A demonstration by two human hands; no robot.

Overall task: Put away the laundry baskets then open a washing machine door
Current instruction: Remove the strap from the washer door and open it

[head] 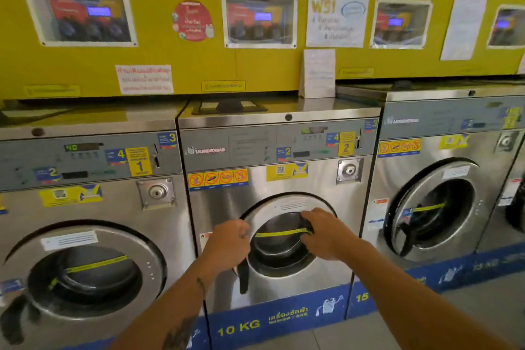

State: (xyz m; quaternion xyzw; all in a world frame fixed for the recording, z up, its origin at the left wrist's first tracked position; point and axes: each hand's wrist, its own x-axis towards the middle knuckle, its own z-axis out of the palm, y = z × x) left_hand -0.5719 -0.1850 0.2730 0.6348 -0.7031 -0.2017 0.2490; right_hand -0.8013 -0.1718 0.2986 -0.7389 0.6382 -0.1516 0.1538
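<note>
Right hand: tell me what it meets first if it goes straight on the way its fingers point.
The right hand points left into the middle washer's door window, so likely that glass by the yellow strip; depth is unclear, it may be touching.

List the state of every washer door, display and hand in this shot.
middle washer door: appears closed against the machine front.
door handle: hangs down, gripped at its top.
left hand: grips the door handle.
right hand: rests on the middle washer door's window.
left washer door: closed.
left washer display: lit, reads 40.
right washer door: latched or ajar, cannot tell.
</note>
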